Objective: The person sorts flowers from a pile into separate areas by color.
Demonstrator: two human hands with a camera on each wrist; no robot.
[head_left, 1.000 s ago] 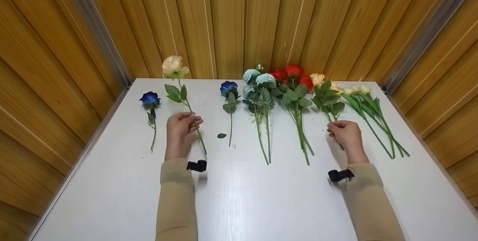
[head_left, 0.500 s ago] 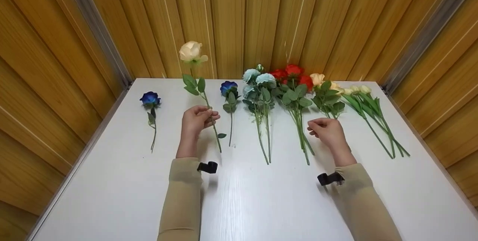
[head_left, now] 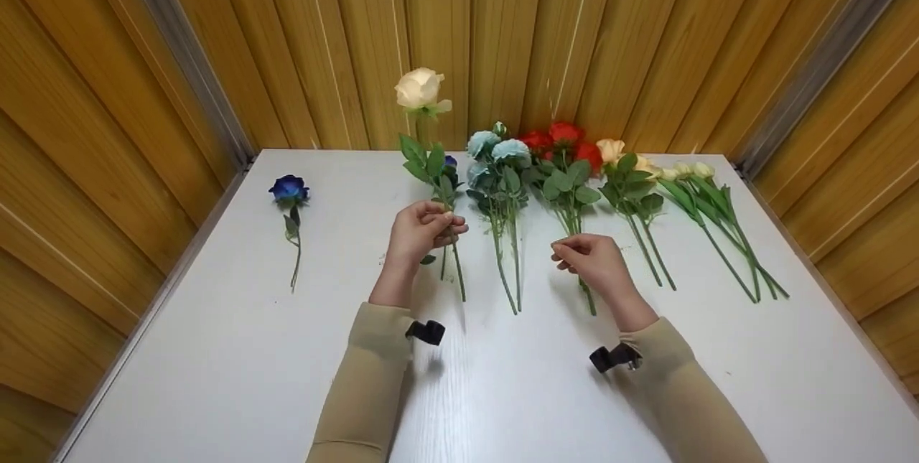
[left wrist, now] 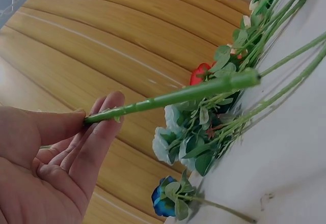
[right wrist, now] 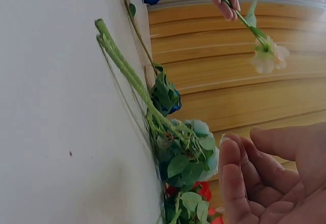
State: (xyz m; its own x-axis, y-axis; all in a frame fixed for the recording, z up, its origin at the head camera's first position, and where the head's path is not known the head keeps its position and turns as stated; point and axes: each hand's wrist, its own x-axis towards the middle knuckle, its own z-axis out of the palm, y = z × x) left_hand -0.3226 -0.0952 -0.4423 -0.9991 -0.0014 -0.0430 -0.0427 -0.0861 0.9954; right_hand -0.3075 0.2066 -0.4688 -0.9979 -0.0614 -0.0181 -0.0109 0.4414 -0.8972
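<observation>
My left hand (head_left: 423, 233) pinches the stem of a cream rose (head_left: 420, 90) between thumb and fingers, the bloom upright above the table. In the left wrist view the stem's cut end (left wrist: 244, 79) points away from the palm. Behind this stem, a blue rose (head_left: 450, 165) lies on the table, partly hidden by the cream rose's leaves. My right hand (head_left: 594, 262) hovers with loosely bent fingers over the stems of the red roses (head_left: 566, 136). Nothing sits between its thumb and fingers in the right wrist view.
Pale blue flowers (head_left: 511, 153) lie between the hands. Right of the red ones are peach roses (head_left: 610, 152) and white tulips (head_left: 700, 171). Another blue rose (head_left: 289, 189) lies far left on the white table (head_left: 215, 377). A loose leaf (head_left: 428, 260) is near my left wrist. Wooden panels (head_left: 502, 32) stand behind.
My left hand has carried the cream rose rightward, from beside the left blue rose to over the other one. My right hand has moved left from the peach rose stems to the red rose stems.
</observation>
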